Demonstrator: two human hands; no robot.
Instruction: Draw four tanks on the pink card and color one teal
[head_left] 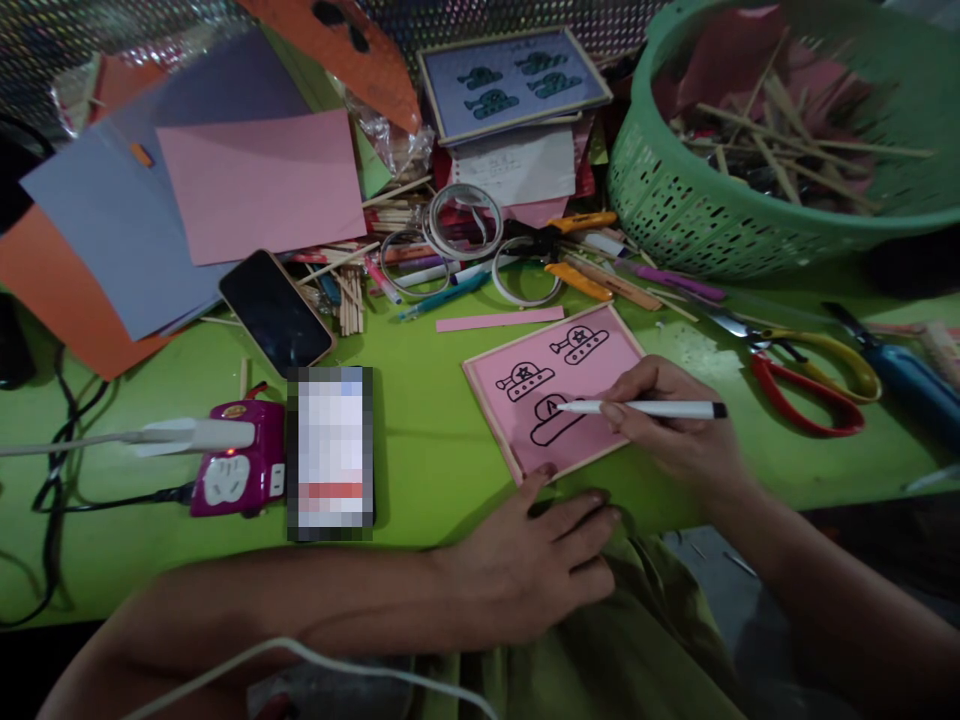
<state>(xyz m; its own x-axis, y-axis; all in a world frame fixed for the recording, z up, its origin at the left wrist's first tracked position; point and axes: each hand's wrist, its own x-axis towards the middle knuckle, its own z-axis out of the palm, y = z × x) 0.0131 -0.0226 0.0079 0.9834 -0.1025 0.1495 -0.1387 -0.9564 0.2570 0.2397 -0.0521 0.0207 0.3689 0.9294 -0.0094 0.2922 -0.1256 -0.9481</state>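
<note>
A pink card (506, 435) edged with thin wooden strips lies tilted on the green table. Two finished-looking black tank drawings with stars are at its top and left, and a third, lower outline holds part of a star. My right hand (675, 420) pinches a white marker (667, 409), its tip touching the dome of that lower drawing. My left hand (551, 550) rests at the card's bottom edge with its fingers spread, one fingertip on the lower left corner, holding nothing.
Left are a phone (277, 312), a blurred-screen device (330, 455), a purple power socket (240, 460) and coloured paper (262, 180). Behind are tape rolls (465, 222), pens and a framed blue picture (517, 85). Right are scissors (810, 385) and a green basket (675, 200).
</note>
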